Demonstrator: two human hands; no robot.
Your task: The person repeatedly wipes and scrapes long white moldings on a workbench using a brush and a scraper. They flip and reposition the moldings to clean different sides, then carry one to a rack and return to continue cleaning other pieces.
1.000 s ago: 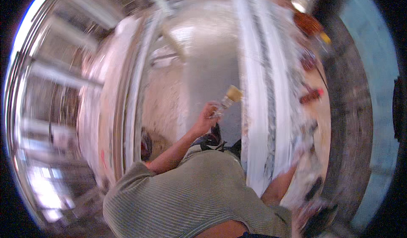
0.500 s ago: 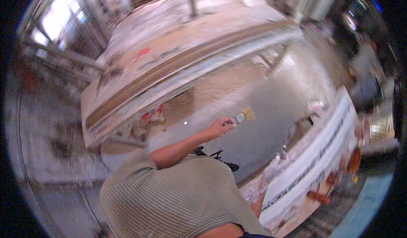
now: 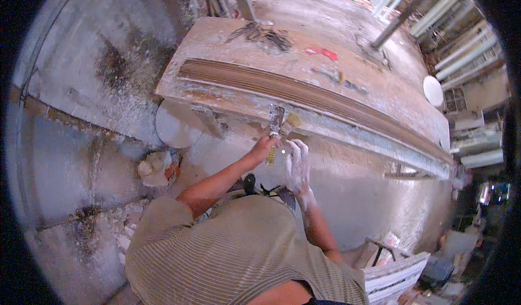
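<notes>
My left hand (image 3: 266, 144) is closed around a putty knife (image 3: 276, 118) and a paintbrush (image 3: 292, 121) together. The knife's metal blade points up and away, and its yellow patterned handle sticks out below the fist. The brush's pale bristles lean to the right, beside the blade. My right hand (image 3: 297, 166), coated in white powder or plaster, is just right of the left one. Its fingers stretch upward, apart from each other, with nothing visible in them. Both hands are in front of the near edge of a long bench (image 3: 168, 82).
A long brown ridged moulding strip (image 3: 271, 82) lies along the bench. Behind it are tangled dark strands (image 3: 260, 36), a red scrap (image 3: 321, 52) and small tools (image 3: 342, 79). White moulded pieces (image 3: 395, 278) stand at lower right. A white bag (image 3: 154, 169) sits on the floor at left.
My view has swung round from the white moulding toward the brown strip. My right hand has come from the white piece to beside my left. A putty knife now shows with the brush.
</notes>
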